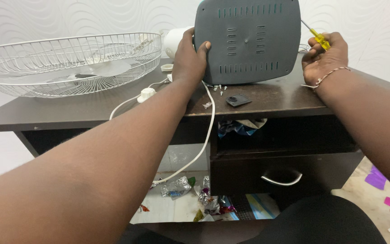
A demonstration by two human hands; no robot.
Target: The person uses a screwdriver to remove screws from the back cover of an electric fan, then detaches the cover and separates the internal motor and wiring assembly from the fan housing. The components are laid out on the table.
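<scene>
Grey fan base (249, 40) stands on edge atop dark desk (82, 108). L hand (189, 58) grips its left edge, thumb on the panel; R hand (323, 56) at its right clenches yellow screwdriver (318, 37). Screws (219, 88) w/ small black cover (238, 100) just below base; wire guard (68, 63) well left.

Desk (91, 108): fan base (248, 40) upright at rear centre, wire guard (68, 63) to its left, screws (220, 89) and small cover (238, 100) before it, cord (206, 135) over front edge, drawer (280, 174) below.

Below your desk, crumpled shiny foil wrappers (177, 186) litter the floor; another crumpled wrapper (238, 126) sits on the open shelf.
</scene>
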